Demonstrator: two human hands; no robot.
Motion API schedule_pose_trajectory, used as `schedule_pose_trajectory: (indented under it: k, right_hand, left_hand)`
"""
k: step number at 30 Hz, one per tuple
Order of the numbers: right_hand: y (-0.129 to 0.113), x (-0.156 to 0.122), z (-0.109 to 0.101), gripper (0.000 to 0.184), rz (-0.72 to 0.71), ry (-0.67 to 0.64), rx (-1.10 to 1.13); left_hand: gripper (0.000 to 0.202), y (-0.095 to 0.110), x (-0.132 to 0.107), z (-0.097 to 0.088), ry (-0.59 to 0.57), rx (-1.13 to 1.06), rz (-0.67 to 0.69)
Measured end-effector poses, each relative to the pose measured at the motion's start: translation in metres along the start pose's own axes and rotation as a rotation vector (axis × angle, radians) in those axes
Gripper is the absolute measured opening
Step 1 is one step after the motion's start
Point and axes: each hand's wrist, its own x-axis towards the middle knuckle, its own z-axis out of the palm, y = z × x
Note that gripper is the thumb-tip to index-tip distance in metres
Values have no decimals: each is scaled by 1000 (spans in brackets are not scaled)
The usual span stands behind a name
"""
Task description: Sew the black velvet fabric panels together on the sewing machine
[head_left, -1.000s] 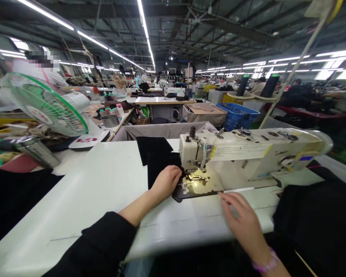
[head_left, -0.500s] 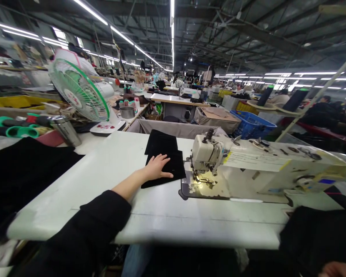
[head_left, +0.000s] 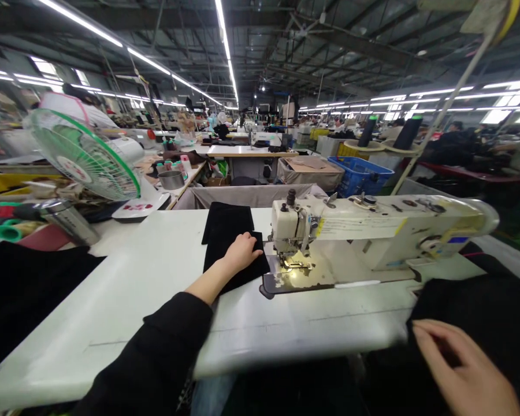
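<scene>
My left hand [head_left: 242, 253] rests on the black fabric pieces [head_left: 227, 222] left of the sewing machine's needle area. Its fingers are slightly bent and the thumb stands apart from them. The pieces overlap on the white table, with the nearer one reaching the edge of the machine's bed plate. At the lower right, my right hand [head_left: 463, 364] has thumb and fingertips pinched together at the edge of a dark fabric pile [head_left: 472, 300]. The sewing machine [head_left: 359, 231] stands between the hands, its lamp lighting the presser foot [head_left: 297, 265].
A green-rimmed fan [head_left: 84, 153] and a steel flask [head_left: 69, 222] stand on the left. More black cloth [head_left: 30, 294] lies at the left edge. Behind the machine are a blue crate [head_left: 361, 176] and dark thread cones [head_left: 407, 133].
My right hand has come up into view from the lower right corner, pinching at the dark fabric. My left hand's fingers have drawn in on the black pieces. The view has turned rightward.
</scene>
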Motion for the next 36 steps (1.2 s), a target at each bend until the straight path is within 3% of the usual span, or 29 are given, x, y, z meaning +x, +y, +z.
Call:
schedule_pose_trajectory:
  k: [5, 8, 10, 15, 21, 31, 34, 36]
  right_hand:
    - [-124, -2, 66, 25, -394, -266, 219]
    - [-168, -5, 101, 36, -598, -413, 249]
    - [-184, -9, 121, 38, -650, -444, 229]
    - [-192, -25, 148, 34, -631, -372, 143]
    - [-187, -34, 147, 36, -672, -309, 92]
    - [-185, -47, 152, 36, -710, -238, 43]
    - [-183, -47, 144, 37, -745, -243, 49]
    - [-179, -43, 135, 39, -761, -260, 110]
  left_hand:
    - [22, 15, -30, -6, -117, 20, 106]
    - [33, 20, -40, -3, -79, 33, 105]
    - [35, 19, -37, 1, -53, 30, 72]
    - [27, 10, -5, 7, -81, -15, -27]
    - [24, 14, 17, 5, -199, -67, -60]
    - [18, 23, 16, 13, -5, -31, -192]
    - [24, 25, 16, 0, 26, -26, -201]
    - [33, 29, 2, -15, 47, -19, -188]
